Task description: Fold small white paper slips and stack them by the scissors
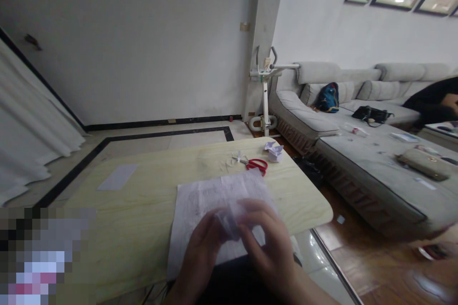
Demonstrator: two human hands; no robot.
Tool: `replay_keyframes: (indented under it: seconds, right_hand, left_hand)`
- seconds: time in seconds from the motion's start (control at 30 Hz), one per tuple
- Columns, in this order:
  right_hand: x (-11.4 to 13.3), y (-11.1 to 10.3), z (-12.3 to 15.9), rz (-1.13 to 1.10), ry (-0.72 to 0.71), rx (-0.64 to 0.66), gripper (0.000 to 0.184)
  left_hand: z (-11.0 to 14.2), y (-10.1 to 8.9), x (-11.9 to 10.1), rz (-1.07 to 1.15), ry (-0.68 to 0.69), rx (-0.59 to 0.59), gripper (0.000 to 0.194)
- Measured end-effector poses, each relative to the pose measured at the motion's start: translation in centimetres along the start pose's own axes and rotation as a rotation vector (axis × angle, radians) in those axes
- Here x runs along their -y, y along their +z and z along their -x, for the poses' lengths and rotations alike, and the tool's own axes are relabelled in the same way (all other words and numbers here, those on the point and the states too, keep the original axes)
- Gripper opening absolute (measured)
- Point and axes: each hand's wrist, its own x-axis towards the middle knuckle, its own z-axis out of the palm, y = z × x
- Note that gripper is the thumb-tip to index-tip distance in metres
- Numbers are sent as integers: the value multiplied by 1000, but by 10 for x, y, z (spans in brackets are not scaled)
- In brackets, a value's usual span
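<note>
A small, blurred piece of thin white paper (229, 223) is held between two bare hands, above one large, creased white paper sheet (195, 202).
The small piece is gripped by the left hand (203, 239) with fingers curled narrowly around its side, and it is pinched by the right hand (269, 231) between bent fingers and thumb; it is apparently folded, though its shape is smeared by motion. The large sheet is spread at the near edge of one pale yellow wood-grain table (143, 219). Beyond it, one pair of scissors with red handles (257, 166) is seen, with thin white paper scraps (228, 162) beside its blades. Crumpled white paper (275, 153) is placed near the far right corner, and one flat white paper rectangle (118, 177) is laid at the left.
</note>
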Motion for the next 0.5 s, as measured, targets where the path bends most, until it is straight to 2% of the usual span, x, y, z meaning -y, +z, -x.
replay_keyframes:
  seconds: [0.1, 0.33, 0.5]
  right_hand:
    - [-2, 2, -1, 11, -14, 0, 18]
    - [-9, 2, 2, 28, -31, 24, 25]
    - [-12, 3, 1, 57, -18, -18, 21]
  left_hand:
    - [-1, 0, 2, 39, -15, 38, 32]
    - [-7, -11, 18, 29, 5, -15, 36]
    - [-1, -8, 12, 4, 11, -5, 32]
